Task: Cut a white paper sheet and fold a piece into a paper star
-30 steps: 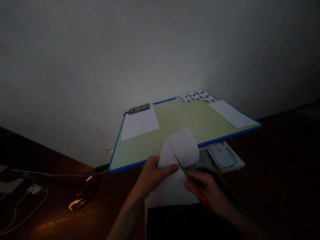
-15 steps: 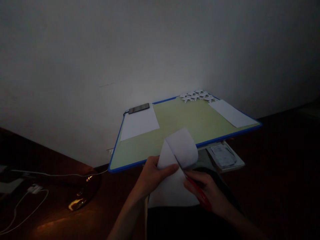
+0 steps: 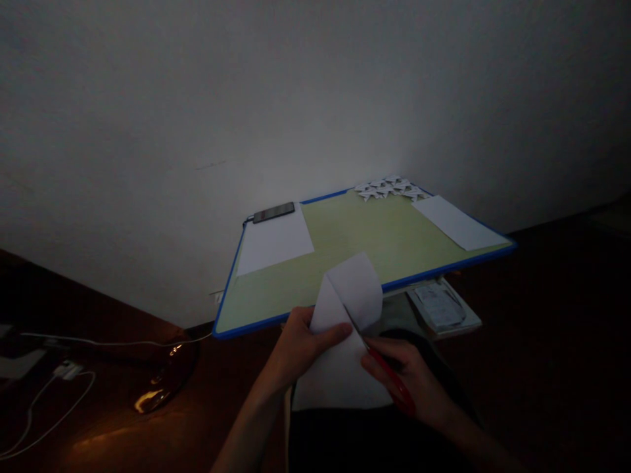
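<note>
as i watch over my remote feed, the left hand [image 3: 303,338] pinches the white sheet [image 3: 340,374] before the blue-edged table [image 3: 355,230], and the right hand [image 3: 420,376] is closed around red scissors [image 3: 392,376] against it. since a second ago, the sheet's loose flap [image 3: 359,286] has curled leftward; both hands barely moved.

Legible lettering: none | 4 o'clock from the view's centre, stack of papers [image 3: 444,309] under the tabletop [image 3: 359,226]: surface is too dim to read | 10 o'clock, phone [image 3: 274,212]: screen detail is too small to read | 10 o'clock, farther out, faint stroke [image 3: 210,164] on the wall [image 3: 315,98]: resolves into no character
</note>
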Tool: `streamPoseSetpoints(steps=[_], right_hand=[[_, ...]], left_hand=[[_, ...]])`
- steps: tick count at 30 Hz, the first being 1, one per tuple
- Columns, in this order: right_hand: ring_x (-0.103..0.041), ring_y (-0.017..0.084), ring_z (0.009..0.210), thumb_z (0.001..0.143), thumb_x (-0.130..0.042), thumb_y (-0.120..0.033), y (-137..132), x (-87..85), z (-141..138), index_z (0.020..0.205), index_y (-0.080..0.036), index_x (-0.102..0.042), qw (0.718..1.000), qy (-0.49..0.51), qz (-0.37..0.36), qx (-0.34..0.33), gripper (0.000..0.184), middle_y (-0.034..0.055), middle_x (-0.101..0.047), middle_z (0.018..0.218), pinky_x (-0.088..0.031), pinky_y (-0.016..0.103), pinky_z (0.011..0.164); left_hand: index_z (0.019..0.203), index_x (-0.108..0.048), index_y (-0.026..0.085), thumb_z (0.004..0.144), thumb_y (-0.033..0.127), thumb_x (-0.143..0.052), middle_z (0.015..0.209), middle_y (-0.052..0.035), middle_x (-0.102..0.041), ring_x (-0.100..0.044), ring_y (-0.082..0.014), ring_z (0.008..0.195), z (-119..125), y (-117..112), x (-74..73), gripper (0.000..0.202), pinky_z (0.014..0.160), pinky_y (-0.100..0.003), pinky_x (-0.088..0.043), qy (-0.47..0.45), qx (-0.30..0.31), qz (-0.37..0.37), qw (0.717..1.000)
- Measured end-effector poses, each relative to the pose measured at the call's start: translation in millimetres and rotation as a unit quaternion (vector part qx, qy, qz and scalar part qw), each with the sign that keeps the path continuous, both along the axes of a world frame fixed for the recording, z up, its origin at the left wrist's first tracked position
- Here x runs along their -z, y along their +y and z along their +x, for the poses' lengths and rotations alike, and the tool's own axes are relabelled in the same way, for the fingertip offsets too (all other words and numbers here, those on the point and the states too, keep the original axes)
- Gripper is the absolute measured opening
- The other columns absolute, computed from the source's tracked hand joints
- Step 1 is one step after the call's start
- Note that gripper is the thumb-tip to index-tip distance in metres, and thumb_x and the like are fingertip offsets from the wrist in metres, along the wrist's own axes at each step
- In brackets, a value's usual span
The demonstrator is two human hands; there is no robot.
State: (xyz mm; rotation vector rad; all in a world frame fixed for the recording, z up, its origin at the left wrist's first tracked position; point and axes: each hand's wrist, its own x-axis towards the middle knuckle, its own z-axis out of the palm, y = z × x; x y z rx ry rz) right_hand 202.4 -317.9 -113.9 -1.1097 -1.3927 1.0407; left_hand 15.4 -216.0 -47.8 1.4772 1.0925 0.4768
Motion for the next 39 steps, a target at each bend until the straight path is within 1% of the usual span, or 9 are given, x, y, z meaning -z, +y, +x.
streamPoseSetpoints(steps=[5, 8, 10, 17, 22, 27, 30, 34, 39], right_hand=[[-0.074, 0.023, 0.086, 0.097, -0.072, -0.045, -0.1, 0.0, -0.5, 0.115, -0.022, -0.085, 1.0, 0.006, -0.004, 0.007, 0.032, 0.0048, -0.081, 0.093, -0.058, 0.029, 0.079], [-0.074, 0.022, 0.081, 0.098, -0.071, -0.047, 0.0, 0.0, -1.2, 0.112, -0.021, -0.086, 1.0, -0.001, -0.008, 0.011, 0.033, 0.0051, -0.08, 0.087, -0.058, 0.028, 0.074], [-0.074, 0.022, 0.08, 0.098, -0.069, -0.047, 0.2, 0.0, -1.1, 0.111, -0.02, -0.086, 1.0, -0.011, -0.007, 0.014, 0.034, 0.0061, -0.081, 0.088, -0.058, 0.028, 0.072], [-0.078, 0.025, 0.091, 0.098, -0.07, -0.044, 0.8, 1.8, -0.4, 0.117, -0.019, -0.085, 0.999, -0.025, 0.005, 0.021, 0.035, 0.009, -0.083, 0.096, -0.062, 0.033, 0.087], [-0.079, 0.025, 0.093, 0.097, -0.072, -0.045, 0.7, 0.0, -1.7, 0.118, -0.019, -0.084, 1.0, -0.001, -0.002, 0.007, 0.036, 0.0101, -0.084, 0.103, -0.063, 0.032, 0.086], [-0.079, 0.025, 0.095, 0.098, -0.071, -0.045, -0.3, 2.0, -1.9, 0.119, -0.022, -0.084, 1.0, 0.014, -0.007, 0.002, 0.034, 0.0083, -0.085, 0.104, -0.063, 0.032, 0.089], [-0.079, 0.024, 0.095, 0.099, -0.07, -0.044, -0.2, 2.9, -1.3, 0.12, -0.023, -0.084, 1.0, 0.011, -0.003, -0.004, 0.033, 0.0076, -0.084, 0.105, -0.063, 0.031, 0.087], [-0.077, 0.023, 0.088, 0.099, -0.069, -0.044, 0.2, 2.3, -0.6, 0.116, -0.021, -0.085, 1.0, 0.001, -0.006, -0.006, 0.033, 0.0079, -0.084, 0.1, -0.061, 0.029, 0.079], [-0.076, 0.022, 0.088, 0.1, -0.068, -0.042, 0.7, 2.7, -0.5, 0.116, -0.02, -0.084, 1.0, 0.006, -0.002, -0.013, 0.031, 0.0068, -0.082, 0.098, -0.059, 0.028, 0.079]], left_hand=[[0.076, -0.076, 0.011, 0.071, 0.049, -0.086, 0.073, -0.0066, -0.072, -0.06, -0.0164, 0.062, 1.3, -2.0, -3.3, 0.04, 0.054, -0.024, -0.043, -0.002, -0.009, -0.001, 1.0], [0.073, -0.076, 0.011, 0.07, 0.047, -0.086, 0.071, -0.006, -0.071, -0.059, -0.0156, 0.061, 3.2, -2.1, -4.3, 0.038, 0.053, -0.024, -0.043, -0.01, -0.009, -0.006, 1.0], [0.074, -0.076, 0.011, 0.07, 0.047, -0.086, 0.071, -0.0062, -0.072, -0.06, -0.0159, 0.06, 4.0, -1.2, -3.5, 0.038, 0.054, -0.025, -0.044, -0.015, -0.01, -0.012, 1.0], [0.077, -0.077, 0.011, 0.07, 0.048, -0.088, 0.074, -0.0079, -0.074, -0.061, -0.0167, 0.061, 1.4, 0.8, 3.0, 0.04, 0.054, -0.025, -0.044, -0.021, -0.007, -0.015, 1.0], [0.077, -0.076, 0.011, 0.073, 0.054, -0.084, 0.072, -0.0075, -0.072, -0.06, -0.0168, 0.06, 2.1, -0.1, 0.7, 0.044, 0.054, -0.025, -0.043, -0.04, -0.023, -0.006, 0.999], [0.086, -0.078, 0.011, 0.078, 0.056, -0.081, 0.081, -0.0097, -0.076, -0.063, -0.0191, 0.067, 2.0, -0.6, 0.9, 0.045, 0.057, -0.026, -0.044, -0.053, -0.035, 0.006, 0.998], [0.088, -0.079, 0.011, 0.079, 0.055, -0.082, 0.085, -0.0105, -0.077, -0.065, -0.0203, 0.07, 1.0, -0.4, 1.1, 0.045, 0.059, -0.027, -0.046, -0.053, -0.028, 0.015, 0.998], [0.088, -0.079, 0.012, 0.079, 0.054, -0.081, 0.084, -0.01, -0.077, -0.064, -0.0198, 0.07, 0.8, -0.4, -2.4, 0.043, 0.06, -0.027, -0.045, -0.047, -0.023, 0.034, 0.998], [0.086, -0.079, 0.012, 0.079, 0.054, -0.081, 0.08, -0.0085, -0.075, -0.062, -0.0182, 0.066, 1.9, -0.5, -5.8, 0.043, 0.057, -0.025, -0.044, -0.051, -0.015, 0.029, 0.998]])
